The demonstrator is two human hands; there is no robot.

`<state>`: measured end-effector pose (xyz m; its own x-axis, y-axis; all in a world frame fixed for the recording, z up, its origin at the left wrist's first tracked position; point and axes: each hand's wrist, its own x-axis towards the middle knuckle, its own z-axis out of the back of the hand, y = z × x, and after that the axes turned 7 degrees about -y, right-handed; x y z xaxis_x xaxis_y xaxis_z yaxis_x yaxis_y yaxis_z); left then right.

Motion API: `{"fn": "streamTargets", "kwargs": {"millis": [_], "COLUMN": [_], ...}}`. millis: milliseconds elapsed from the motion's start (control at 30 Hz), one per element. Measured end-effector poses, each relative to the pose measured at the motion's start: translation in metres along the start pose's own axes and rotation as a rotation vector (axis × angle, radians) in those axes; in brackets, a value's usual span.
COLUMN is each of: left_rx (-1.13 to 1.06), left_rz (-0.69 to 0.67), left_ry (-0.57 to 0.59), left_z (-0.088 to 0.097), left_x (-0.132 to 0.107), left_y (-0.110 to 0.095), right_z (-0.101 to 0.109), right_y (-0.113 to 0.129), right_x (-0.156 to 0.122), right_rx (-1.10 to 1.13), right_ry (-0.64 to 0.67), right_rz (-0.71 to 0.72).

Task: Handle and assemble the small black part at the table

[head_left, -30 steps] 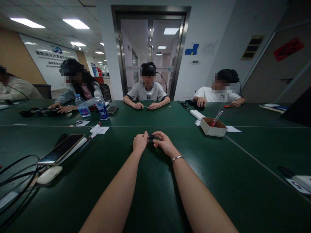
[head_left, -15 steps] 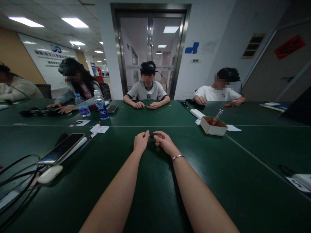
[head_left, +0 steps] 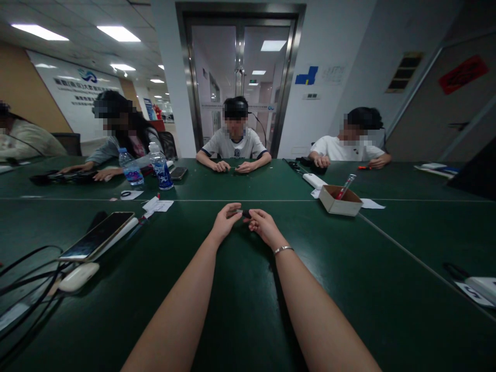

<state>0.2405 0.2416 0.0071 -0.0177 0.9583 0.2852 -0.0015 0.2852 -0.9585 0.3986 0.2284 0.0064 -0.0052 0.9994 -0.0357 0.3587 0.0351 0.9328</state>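
A small dark stick-like object (head_left: 246,213) with a paler end spans the gap between my hands, just above the green table (head_left: 248,289). My right hand (head_left: 263,226) pinches its dark end between thumb and fingers. At the pale end, my left hand (head_left: 225,223) has its thumb and fingertips closed around the tip. The object is too small to tell its exact kind, and fingers hide part of it.
On my left lie a phone (head_left: 98,235), a white rounded case (head_left: 79,277) and black cables. Two bottles (head_left: 160,168) stand beyond. A cardboard box (head_left: 341,201) holding a tube sits at the right. Several people sit around the table, one person (head_left: 234,139) directly opposite.
My left fingers have loosened and spread slightly, and the object's pale end now shows between them. My right hand keeps its pinch, with more of the fingers curled in.
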Motion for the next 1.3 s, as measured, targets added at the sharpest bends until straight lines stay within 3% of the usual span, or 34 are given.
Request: {"fn": "streamTargets", "kwargs": {"millis": [133,400,567,700,867,1000,1100,1233,1300], "left_rx": [0.033,0.15,0.119,0.135,0.122,0.142,0.149,0.148,0.137], "left_rz": [0.231,-0.006,0.115,0.052,0.124,0.032,0.073,-0.002,0.027], "left_ry": [-0.097,-0.052,-0.063,-0.064,-0.048,-0.053,-0.039,-0.051,-0.042], "left_z": [0.0007,-0.006,-0.0055,-0.0048,-0.0052,-0.0055,-0.0053,-0.0048,-0.0045], "left_x": [0.0012,-0.0053,-0.005,-0.0045,-0.0054,-0.0049,-0.004,-0.0046,-0.0055], "left_y": [-0.0008,-0.0062,-0.0064,-0.0047,-0.0033,-0.0002,0.0021,0.0026,0.0018], "right_z": [-0.0001,0.0004,0.0011,0.0012,0.0011,0.0012,0.001,0.0008,0.0009], "right_y": [0.0005,-0.0011,-0.0012,-0.0006,-0.0003,-0.0003,-0.0001,0.0002,-0.0001], "right_x": [-0.0001,0.0008,0.001,0.0008,0.0007,0.0007,0.0006,0.0001,0.0002], "right_rx": [-0.017,-0.05,-0.033,-0.045,-0.046,-0.038,-0.041,-0.046,-0.043], "right_ry": [0.004,0.026,0.038,0.04,0.026,0.026,0.026,0.021,0.021], "right_rz": [-0.006,0.008,-0.004,-0.003,-0.014,-0.006,-0.004,-0.006,-0.012]}}
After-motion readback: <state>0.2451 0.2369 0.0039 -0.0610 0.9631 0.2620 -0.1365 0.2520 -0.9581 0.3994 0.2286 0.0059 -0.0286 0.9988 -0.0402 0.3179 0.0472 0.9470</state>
